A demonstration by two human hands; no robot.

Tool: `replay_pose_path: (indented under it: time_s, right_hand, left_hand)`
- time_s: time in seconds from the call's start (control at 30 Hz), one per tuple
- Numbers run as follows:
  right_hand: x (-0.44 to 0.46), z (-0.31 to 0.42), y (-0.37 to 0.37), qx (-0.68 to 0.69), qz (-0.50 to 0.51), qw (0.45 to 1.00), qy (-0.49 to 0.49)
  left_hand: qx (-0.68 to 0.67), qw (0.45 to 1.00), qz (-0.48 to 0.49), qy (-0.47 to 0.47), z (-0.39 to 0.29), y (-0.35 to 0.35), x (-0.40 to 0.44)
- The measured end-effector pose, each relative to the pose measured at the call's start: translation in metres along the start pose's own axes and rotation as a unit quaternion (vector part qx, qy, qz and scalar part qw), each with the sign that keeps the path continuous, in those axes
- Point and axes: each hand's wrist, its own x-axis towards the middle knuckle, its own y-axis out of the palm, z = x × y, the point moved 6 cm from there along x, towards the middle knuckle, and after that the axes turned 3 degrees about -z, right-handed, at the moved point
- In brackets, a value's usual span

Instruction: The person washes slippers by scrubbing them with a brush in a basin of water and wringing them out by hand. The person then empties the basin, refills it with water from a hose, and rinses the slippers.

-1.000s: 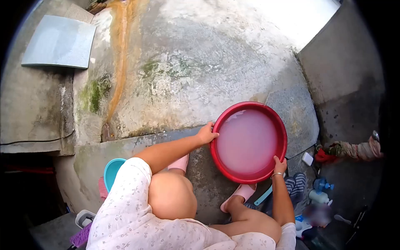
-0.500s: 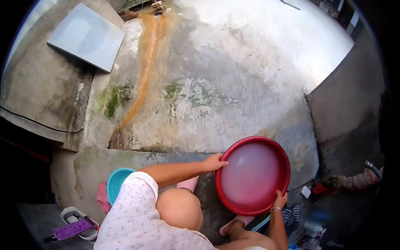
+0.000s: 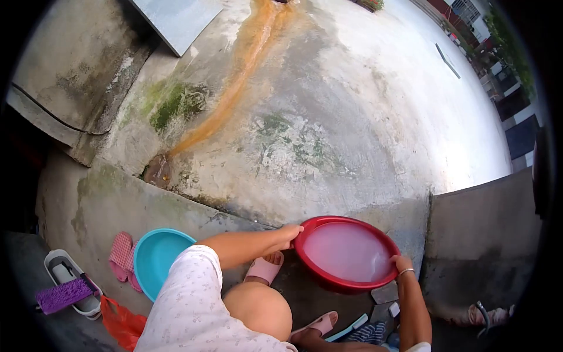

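Note:
A round red plastic basin (image 3: 322, 281) hangs above the ground, holding cloudy pinkish-white water (image 3: 349, 249). My left hand (image 3: 290, 236) grips its left rim, with the fingers partly hidden. On the right rim, my right hand (image 3: 402, 265) is closed, a bracelet at its wrist. To the left of my knees stands a turquoise basin (image 3: 161, 258). Under the red basin and by its near side are a light-blue handled tool (image 3: 350, 326) and a striped cloth (image 3: 366, 334).
A concrete step edge (image 3: 193, 202) crosses ahead, with a rust-stained water channel (image 3: 234, 94) running down to a drain hole (image 3: 157, 170). Low walls (image 3: 481, 223) bound the right side. Pink slippers (image 3: 122, 252), a red bag (image 3: 122, 321) and a purple mop head (image 3: 64, 295) lie at left.
The view has shifted. The red basin has gone from showing its round opening to a flatter oval with its outer near wall visible, and its right side has risen. Both hands still hold it.

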Motion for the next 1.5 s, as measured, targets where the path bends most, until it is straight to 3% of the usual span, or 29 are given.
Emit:
replay_pose_path:
  time_s: [0.07, 0.1, 0.13, 0.17, 0.2, 0.27, 0.4, 0.53, 0.73, 0.8, 0.9, 0.97, 1.0, 1.07, 1.1, 1.13, 1.2, 1.23, 1.27, 1.3, 1.33, 1.37, 1.4, 1.43, 1.5]
  right_hand:
    - [0.038, 0.121, 0.047, 0.121, 0.071, 0.990, 0.015]
    - [0.058, 0.182, 0.060, 0.073, 0.143, 0.985, 0.063]
    - [0.041, 0.251, 0.070, 0.082, 0.112, 0.990, 0.018]
    - [0.028, 0.300, 0.082, 0.138, 0.077, 0.985, -0.071]
    - [0.015, 0.336, 0.097, 0.214, 0.095, 0.967, -0.101]
    - [0.013, 0.371, 0.105, 0.205, 0.129, 0.960, -0.143]
    - [-0.016, 0.378, 0.087, 0.223, 0.142, 0.945, -0.195]
    - [-0.014, 0.314, 0.049, 0.247, 0.114, 0.949, -0.161]
    - [0.008, 0.119, -0.009, 0.301, 0.057, 0.948, -0.084]
    - [-0.006, 0.056, -0.030, 0.310, 0.035, 0.949, -0.048]
    - [-0.007, -0.028, -0.064, 0.301, 0.014, 0.954, 0.006]
    - [0.032, -0.085, -0.085, 0.163, 0.009, 0.986, 0.024]
    - [0.031, -0.082, -0.085, 0.168, 0.008, 0.986, 0.021]
    - [0.018, -0.065, -0.069, 0.243, 0.043, 0.962, 0.116]
    - [-0.003, -0.027, -0.056, 0.200, 0.033, 0.970, 0.136]
    - [0.004, -0.001, -0.051, 0.115, 0.050, 0.989, 0.078]
    - [-0.021, 0.087, -0.038, 0.182, 0.038, 0.982, -0.044]
    - [-0.060, 0.151, -0.040, 0.171, 0.014, 0.977, -0.128]
    - [-0.059, 0.189, -0.042, 0.179, 0.037, 0.955, -0.235]
    - [-0.075, 0.226, -0.047, 0.170, -0.014, 0.929, -0.329]
    - [-0.090, 0.256, -0.052, 0.201, -0.020, 0.898, -0.391]
    - [-0.113, 0.282, -0.060, 0.209, -0.048, 0.888, -0.407]
    - [-0.140, 0.301, -0.073, 0.178, -0.076, 0.894, -0.404]
    - [-0.158, 0.309, -0.082, 0.148, -0.032, 0.918, -0.368]
    - [-0.135, 0.301, -0.092, 0.024, -0.081, 0.938, -0.336]
  left_hand:
    - [-0.129, 0.990, -0.018, 0.044, -0.103, -0.032, 0.026]
    - [-0.236, 0.970, -0.012, 0.054, -0.161, -0.044, 0.026]
    - [-0.210, 0.974, 0.013, 0.086, -0.206, -0.065, 0.043]
    - [-0.218, 0.967, 0.060, 0.116, -0.241, -0.068, 0.007]
    - [-0.270, 0.950, 0.025, 0.153, -0.261, -0.072, -0.023]
    - [-0.292, 0.944, 0.035, 0.152, -0.270, -0.091, 0.007]
    - [-0.339, 0.922, 0.088, 0.165, -0.253, -0.074, 0.005]
    - [-0.338, 0.920, 0.105, 0.165, -0.221, -0.033, 0.000]
    - [-0.231, 0.961, 0.079, 0.132, -0.124, 0.029, 0.010]
    - [-0.188, 0.976, 0.056, 0.097, -0.071, 0.050, 0.023]
    - [-0.121, 0.991, 0.051, 0.001, -0.007, 0.073, -0.031]
    - [-0.035, 0.997, 0.053, -0.052, 0.047, 0.069, -0.009]
    - [0.019, 0.995, 0.067, -0.077, 0.068, 0.061, 0.020]
    - [0.041, 0.990, 0.067, -0.117, 0.062, 0.049, 0.000]
    - [0.059, 0.983, 0.068, -0.162, 0.058, 0.041, -0.010]
    - [0.031, 0.989, 0.058, -0.130, 0.038, 0.030, -0.012]
    - [-0.049, 0.996, 0.049, -0.056, -0.013, 0.009, 0.014]
    - [-0.225, 0.972, 0.061, -0.012, -0.053, 0.007, -0.005]
    - [-0.206, 0.967, 0.096, 0.115, -0.098, 0.003, -0.037]
    - [-0.193, 0.960, 0.065, 0.190, -0.131, 0.003, -0.078]
    - [-0.195, 0.947, 0.099, 0.235, -0.153, 0.009, -0.105]
    - [-0.196, 0.941, 0.095, 0.258, -0.165, 0.018, -0.131]
    - [-0.199, 0.945, 0.134, 0.224, -0.169, 0.030, -0.133]
    - [-0.188, 0.957, 0.128, 0.178, -0.157, 0.045, -0.140]
    - [-0.148, 0.974, 0.130, 0.108, -0.127, 0.074, -0.123]
